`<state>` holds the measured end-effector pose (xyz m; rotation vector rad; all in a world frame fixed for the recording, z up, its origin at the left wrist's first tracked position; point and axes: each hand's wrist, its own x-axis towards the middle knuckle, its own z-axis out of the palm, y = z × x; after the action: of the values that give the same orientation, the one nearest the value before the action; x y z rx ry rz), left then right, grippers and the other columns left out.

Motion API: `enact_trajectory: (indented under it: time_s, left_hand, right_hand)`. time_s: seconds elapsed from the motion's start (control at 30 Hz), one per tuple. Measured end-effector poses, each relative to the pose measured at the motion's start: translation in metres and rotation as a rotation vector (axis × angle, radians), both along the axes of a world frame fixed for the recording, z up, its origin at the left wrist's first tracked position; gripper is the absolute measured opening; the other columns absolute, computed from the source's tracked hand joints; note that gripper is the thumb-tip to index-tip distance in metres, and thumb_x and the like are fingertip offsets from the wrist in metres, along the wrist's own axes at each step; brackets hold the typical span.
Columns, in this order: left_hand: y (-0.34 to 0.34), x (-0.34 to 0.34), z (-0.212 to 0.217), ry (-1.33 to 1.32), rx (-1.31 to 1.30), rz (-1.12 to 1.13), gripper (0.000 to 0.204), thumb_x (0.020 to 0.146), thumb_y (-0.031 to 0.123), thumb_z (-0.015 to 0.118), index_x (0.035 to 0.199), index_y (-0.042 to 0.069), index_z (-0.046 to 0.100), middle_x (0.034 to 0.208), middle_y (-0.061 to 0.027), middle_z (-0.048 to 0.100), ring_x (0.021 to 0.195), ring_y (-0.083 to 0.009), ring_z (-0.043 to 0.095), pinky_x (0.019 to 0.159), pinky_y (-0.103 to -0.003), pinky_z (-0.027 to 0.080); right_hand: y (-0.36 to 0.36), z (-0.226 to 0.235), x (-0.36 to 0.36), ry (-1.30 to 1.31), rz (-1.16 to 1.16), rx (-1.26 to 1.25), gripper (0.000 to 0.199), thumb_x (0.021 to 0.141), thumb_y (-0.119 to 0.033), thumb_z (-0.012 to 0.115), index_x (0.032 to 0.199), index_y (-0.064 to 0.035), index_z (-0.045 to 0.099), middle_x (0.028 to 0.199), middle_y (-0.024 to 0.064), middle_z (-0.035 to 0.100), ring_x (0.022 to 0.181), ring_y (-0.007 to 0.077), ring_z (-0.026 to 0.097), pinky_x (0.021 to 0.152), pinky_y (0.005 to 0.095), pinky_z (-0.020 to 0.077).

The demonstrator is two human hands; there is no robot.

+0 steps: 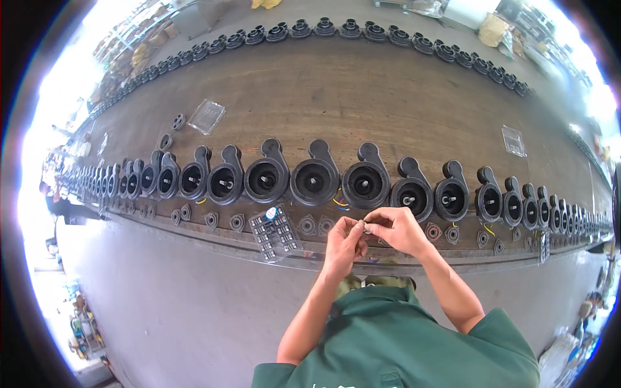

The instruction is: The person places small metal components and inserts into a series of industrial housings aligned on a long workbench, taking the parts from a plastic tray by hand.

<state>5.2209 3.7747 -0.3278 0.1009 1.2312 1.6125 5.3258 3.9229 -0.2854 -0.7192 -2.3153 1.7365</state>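
Observation:
At the near edge of the bench, my left hand (pixel 345 244) and my right hand (pixel 400 230) meet with their fingertips pinched together. Whatever they grip between them is too small and covered to name. Just beyond the hands stands a black round pump-like housing (pixel 366 183) with a metal shaft in its open middle. Right of it is a similar housing (pixel 411 199). A clear plastic tray (pixel 275 234) of small dark parts lies left of my left hand. Grey flange plates (pixel 308 226) lie between tray and hands, and a brownish one (pixel 433 231) is beside my right wrist.
Black housings run in a long curved row along the bench (pixel 291 97), with another row of black parts (pixel 325 27) on the far side. Clear plastic trays (pixel 207 117) (pixel 514 141) lie beyond the near row. Yellow wires (pixel 489 229) stick out below some housings.

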Motion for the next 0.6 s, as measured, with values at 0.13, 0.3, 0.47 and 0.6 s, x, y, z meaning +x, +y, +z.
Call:
enact_trajectory:
  time_s: [0.13,0.3,0.47,0.6]
  left_hand:
    - [0.009,-0.073,0.004,0.349,-0.048,0.002,0.017,0.100,0.016,0.066,0.091,0.003,0.059,0.075,-0.0107,0.072,0.045,-0.0040,0.044,0.040,-0.022,0.030]
    - [0.025,-0.149,-0.007,0.637,-0.112,-0.073,0.019,0.097,0.016,0.068,0.091,-0.001,0.062,0.076,-0.0141,0.075,0.049,-0.0061,0.052,0.046,-0.025,0.039]
    - [0.034,-0.168,-0.014,1.059,-0.448,-0.225,0.026,0.093,0.020,0.068,0.089,-0.006,0.063,0.068,-0.0160,0.072,0.072,-0.0246,0.075,0.073,-0.035,0.057]
    - [0.040,-0.167,-0.006,1.239,-0.584,-0.253,0.030,0.089,0.026,0.071,0.087,-0.004,0.070,0.076,-0.0195,0.073,0.085,-0.0396,0.073,0.086,-0.045,0.056]
  right_hand:
    - [0.008,-0.020,-0.031,0.030,-0.248,-0.052,0.014,0.092,-0.007,0.073,0.103,0.0014,0.073,0.086,0.0008,0.073,0.076,0.0041,0.062,0.067,0.0227,0.0509]
    - [0.017,-0.029,-0.064,-0.019,-0.506,0.126,0.016,0.090,-0.011,0.072,0.101,0.0013,0.074,0.085,0.0065,0.076,0.076,0.0099,0.067,0.071,0.0274,0.0529]
    - [0.030,-0.044,-0.071,-0.173,-0.574,0.381,0.019,0.086,-0.014,0.074,0.100,-0.0008,0.075,0.087,0.0147,0.077,0.079,0.0192,0.074,0.074,0.0331,0.0563]
    - [0.029,-0.041,-0.066,-0.187,-0.430,0.362,0.021,0.086,-0.012,0.074,0.103,0.0001,0.074,0.088,0.0139,0.077,0.078,0.0187,0.074,0.073,0.0318,0.0560]
